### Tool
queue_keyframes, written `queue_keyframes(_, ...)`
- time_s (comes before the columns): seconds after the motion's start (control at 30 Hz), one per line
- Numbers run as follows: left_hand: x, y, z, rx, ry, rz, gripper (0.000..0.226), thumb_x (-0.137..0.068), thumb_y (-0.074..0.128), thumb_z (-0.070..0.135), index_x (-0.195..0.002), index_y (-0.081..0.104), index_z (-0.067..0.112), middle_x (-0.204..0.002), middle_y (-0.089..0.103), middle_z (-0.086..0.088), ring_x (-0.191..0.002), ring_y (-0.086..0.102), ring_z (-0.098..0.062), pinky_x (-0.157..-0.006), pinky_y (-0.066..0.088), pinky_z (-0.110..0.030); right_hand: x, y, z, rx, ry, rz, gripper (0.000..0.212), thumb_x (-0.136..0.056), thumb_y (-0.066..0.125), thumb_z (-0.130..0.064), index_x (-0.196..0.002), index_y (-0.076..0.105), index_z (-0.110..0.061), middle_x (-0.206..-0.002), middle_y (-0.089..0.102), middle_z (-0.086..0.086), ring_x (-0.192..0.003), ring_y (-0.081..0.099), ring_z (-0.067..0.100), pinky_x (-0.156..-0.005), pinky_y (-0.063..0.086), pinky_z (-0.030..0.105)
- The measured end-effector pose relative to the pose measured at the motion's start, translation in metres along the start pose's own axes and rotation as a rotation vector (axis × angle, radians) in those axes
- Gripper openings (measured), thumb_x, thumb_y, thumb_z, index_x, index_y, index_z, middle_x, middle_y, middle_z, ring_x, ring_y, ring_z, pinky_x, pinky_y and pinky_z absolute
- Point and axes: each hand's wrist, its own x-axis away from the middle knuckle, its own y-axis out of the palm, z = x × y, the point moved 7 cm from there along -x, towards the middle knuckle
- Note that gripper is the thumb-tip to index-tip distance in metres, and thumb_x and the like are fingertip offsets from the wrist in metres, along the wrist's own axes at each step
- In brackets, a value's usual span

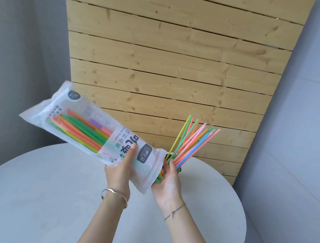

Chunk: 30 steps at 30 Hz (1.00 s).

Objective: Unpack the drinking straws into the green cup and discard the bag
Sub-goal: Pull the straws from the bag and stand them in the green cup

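Note:
My left hand (120,173) grips a clear printed plastic bag (75,106) near its open end and holds it above the table, tilted, mouth down to the right. Several coloured straws (81,132) lie inside it. My right hand (169,184) is at the bag's mouth, palm up, fingers closed around green straw ends (159,178) sticking out of it. Right behind that hand, a fan of thin coloured straws (192,143) stands in the green cup (167,157). The cup is almost fully hidden, with only a dark sliver of rim showing.
A round white table (33,187) lies under both hands. A light wooden slatted panel (170,64) leans upright behind the table. Grey walls (16,50) close in on the left and right.

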Motion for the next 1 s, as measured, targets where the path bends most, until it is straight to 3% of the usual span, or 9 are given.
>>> queue_keyframes(0.1, 0.001, -0.003, 0.001, 0.021, 0.001, 0.017, 0.039, -0.074, 0.079, 0.024, -0.110, 0.070, 0.012, -0.107, 0.075, -0.002, -0.096, 0.070, -0.016, -0.088, 0.055, -0.034, 0.000, -0.001, -0.001, 0.119, -0.073, 0.016, 0.031, -0.099, 0.038, -0.035, -0.092, 0.064, -0.019, -0.078, 0.072, 0.000, -0.078, 0.065, 0.015, -0.066, 0.052, 0.028)
queue_keyframes(0.17, 0.000, -0.006, -0.001, 0.080, -0.036, 0.037, 0.042, -0.079, 0.076, 0.023, -0.118, 0.066, 0.011, -0.115, 0.072, -0.003, -0.104, 0.069, -0.018, -0.093, 0.053, -0.036, 0.001, -0.003, -0.008, 0.378, -0.192, 0.050, 0.026, -0.099, 0.040, -0.031, -0.086, 0.060, -0.020, -0.082, 0.068, -0.001, -0.076, 0.063, 0.009, -0.060, 0.051, 0.023)
queue_keyframes(0.23, -0.001, -0.009, -0.004, 0.133, -0.090, 0.044, 0.042, -0.083, 0.072, 0.023, -0.123, 0.063, 0.011, -0.121, 0.069, -0.003, -0.109, 0.066, -0.018, -0.097, 0.051, -0.038, 0.003, -0.001, -0.018, 0.632, -0.365, 0.051, 0.022, -0.098, 0.043, -0.028, -0.082, 0.055, -0.018, -0.079, 0.058, -0.001, -0.063, 0.057, 0.004, -0.052, 0.046, 0.018)
queue_keyframes(0.37, -0.005, -0.011, -0.009, 0.155, -0.175, 0.011, 0.047, -0.087, 0.067, 0.028, -0.129, 0.060, 0.008, -0.127, 0.064, -0.005, -0.110, 0.063, -0.019, -0.101, 0.047, -0.036, 0.007, 0.008, -0.028, 0.806, -0.522, -0.056, 0.019, -0.094, 0.053, -0.022, -0.077, 0.054, -0.014, -0.060, 0.051, -0.014, -0.055, 0.043, 0.004, -0.057, 0.034, 0.022)
queue_keyframes(0.57, -0.009, -0.011, -0.013, 0.266, -0.286, -0.037, 0.045, -0.093, 0.057, 0.031, -0.133, 0.056, 0.011, -0.126, 0.064, -0.005, -0.112, 0.062, -0.020, -0.098, 0.047, -0.042, 0.010, 0.001, -0.064, 0.748, -0.633, 0.045, 0.028, -0.091, 0.058, -0.021, -0.065, 0.051, -0.015, -0.042, 0.037, -0.011, -0.044, 0.032, 0.013, -0.048, 0.031, 0.025)
queue_keyframes(0.67, -0.011, -0.012, -0.013, 0.311, -0.315, -0.061, 0.029, -0.094, 0.055, 0.030, -0.119, 0.059, 0.015, -0.104, 0.069, 0.000, -0.095, 0.065, -0.015, -0.079, 0.051, -0.036, 0.014, -0.008, -0.080, 0.605, -0.663, 0.101, 0.025, -0.090, 0.060, -0.020, -0.068, 0.054, -0.011, -0.039, 0.035, -0.011, -0.036, 0.028, 0.009, -0.038, 0.026, 0.020)
queue_keyframes(0.83, -0.007, -0.003, -0.021, 0.304, -0.332, -0.096, 0.030, -0.096, 0.053, 0.027, -0.122, 0.059, 0.015, -0.114, 0.066, -0.005, -0.104, 0.062, -0.021, -0.098, 0.046, -0.044, 0.008, 0.002, -0.052, 0.538, -0.425, -0.025, 0.016, -0.085, 0.066, -0.024, -0.079, 0.063, -0.010, -0.045, 0.039, -0.003, -0.035, 0.031, 0.009, -0.035, 0.025, 0.019)
queue_keyframes(0.93, -0.001, 0.003, -0.027, 0.290, -0.345, -0.125, 0.029, -0.095, 0.054, 0.028, -0.120, 0.060, 0.013, -0.113, 0.066, -0.006, -0.101, 0.063, -0.021, -0.090, 0.050, -0.039, 0.008, 0.006, -0.037, 0.685, -0.381, -0.038, 0.020, -0.085, 0.066, -0.026, -0.088, 0.064, -0.006, -0.055, 0.048, -0.001, -0.039, 0.037, 0.008, -0.037, 0.028, 0.018)
queue_keyframes(1.0, -0.002, 0.001, -0.029, 0.301, -0.359, -0.112, 0.029, -0.095, 0.055, 0.029, -0.119, 0.060, 0.014, -0.115, 0.066, -0.006, -0.106, 0.062, -0.023, -0.095, 0.048, -0.042, 0.010, 0.008, -0.043, 0.699, -0.425, -0.014, 0.019, -0.088, 0.063, -0.023, -0.081, 0.060, -0.006, -0.047, 0.046, -0.005, -0.036, 0.037, 0.005, -0.036, 0.028, 0.016)
